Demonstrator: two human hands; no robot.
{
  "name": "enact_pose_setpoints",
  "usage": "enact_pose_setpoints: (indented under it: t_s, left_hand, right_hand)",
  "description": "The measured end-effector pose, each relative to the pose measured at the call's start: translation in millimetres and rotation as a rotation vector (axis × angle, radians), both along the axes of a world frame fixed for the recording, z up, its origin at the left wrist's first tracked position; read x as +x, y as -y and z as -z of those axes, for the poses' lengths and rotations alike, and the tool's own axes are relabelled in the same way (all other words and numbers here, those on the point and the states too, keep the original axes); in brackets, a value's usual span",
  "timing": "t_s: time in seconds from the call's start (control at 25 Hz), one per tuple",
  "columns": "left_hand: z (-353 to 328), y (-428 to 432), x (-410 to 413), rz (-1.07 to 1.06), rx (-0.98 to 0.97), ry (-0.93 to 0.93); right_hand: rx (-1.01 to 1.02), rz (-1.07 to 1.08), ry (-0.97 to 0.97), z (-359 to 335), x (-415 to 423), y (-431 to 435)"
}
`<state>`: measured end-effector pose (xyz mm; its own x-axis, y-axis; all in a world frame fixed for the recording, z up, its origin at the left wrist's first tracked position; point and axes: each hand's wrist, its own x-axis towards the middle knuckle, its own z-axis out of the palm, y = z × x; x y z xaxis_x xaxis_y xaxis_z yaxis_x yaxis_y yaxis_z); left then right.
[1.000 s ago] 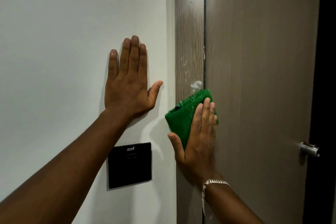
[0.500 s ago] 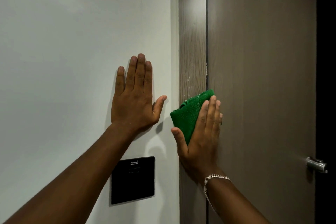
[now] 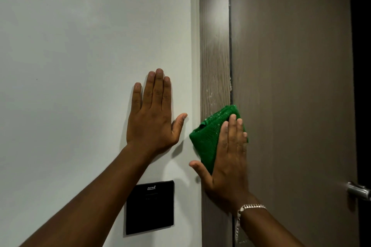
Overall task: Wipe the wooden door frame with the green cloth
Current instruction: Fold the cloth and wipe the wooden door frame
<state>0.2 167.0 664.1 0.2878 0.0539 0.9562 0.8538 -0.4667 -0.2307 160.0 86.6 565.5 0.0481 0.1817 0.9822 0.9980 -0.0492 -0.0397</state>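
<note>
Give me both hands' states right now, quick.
Left hand: open, flat on the wall, holding nothing.
Right hand: open, pressing the green cloth against the door frame.

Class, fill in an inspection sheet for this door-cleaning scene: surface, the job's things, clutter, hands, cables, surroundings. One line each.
Surface: wooden door frame, upright strip between wall and door; pale specks just above the cloth.
Job's things: green cloth, folded, pressed against the frame.
Clutter: nothing seen.
Hands: right hand flat over the cloth, no closed grip, bracelet on the wrist; left hand flat on the white wall, holding nothing.
Cables: nothing seen.
Surroundings: black wall panel below the left hand; brown door with a metal handle at the right edge.
</note>
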Motion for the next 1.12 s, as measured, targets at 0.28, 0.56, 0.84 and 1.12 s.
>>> enact_pose_setpoints:
  t_s: [0.28, 0.56, 0.84, 1.12]
  left_hand:
    - [-0.1, -0.4, -1.5, -0.009, -0.005, 0.003]
    - [0.0, -0.6, -1.3, -0.016, -0.013, 0.001]
    - [1.1, 1.4, 2.7, -0.009, -0.026, 0.025]
    - [0.7, 1.7, 3.0, 0.006, -0.040, 0.021]
  right_hand:
    - [0.085, -0.055, -0.017, -16.4, 0.9, -8.3]
    - [0.109, -0.058, 0.043, -29.7, 12.2, -12.2]
    - [0.149, -0.121, 0.061, -57.3, 19.3, -15.2]
    - [0.116, -0.120, 0.206, -91.8, 36.3, -10.2]
